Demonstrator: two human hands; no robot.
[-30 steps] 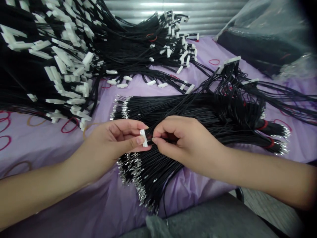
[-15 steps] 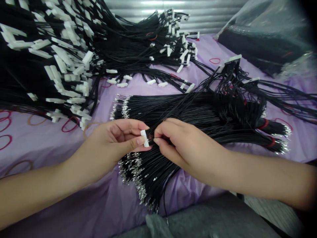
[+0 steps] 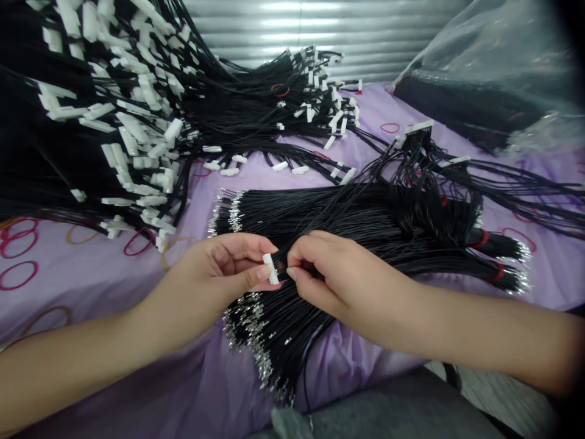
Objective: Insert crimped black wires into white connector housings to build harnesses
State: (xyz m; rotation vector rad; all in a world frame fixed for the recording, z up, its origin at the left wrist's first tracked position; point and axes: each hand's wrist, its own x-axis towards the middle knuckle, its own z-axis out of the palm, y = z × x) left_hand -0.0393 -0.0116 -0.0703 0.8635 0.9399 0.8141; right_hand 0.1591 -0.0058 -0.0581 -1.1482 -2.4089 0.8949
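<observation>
Between the thumb and fingers of my left hand (image 3: 228, 265) is a white connector housing (image 3: 271, 269), standing nearly upright. Black wires run from its right side toward my right hand (image 3: 326, 268). That hand is closed in a pinch close to the connector, with thumb and forefinger on a thin black wire whose tip I cannot make out. Below both hands lies a wide bundle of loose black wires (image 3: 287, 329) with silver metal terminals (image 3: 262, 360) at the ends.
Finished-looking wires with white connectors (image 3: 150, 91) are heaped at the left. More connector wires (image 3: 256, 103) lie behind. Red rubber bands (image 3: 139, 242) dot the purple cloth (image 3: 192, 366). A clear plastic bag (image 3: 484, 91) holding dark contents sits at the back right, before a ribbed metal surface (image 3: 292, 24).
The whole view has shifted, so the scene sits slightly lower. Both hands keep almost the same grip and place relative to the connector and wires.
</observation>
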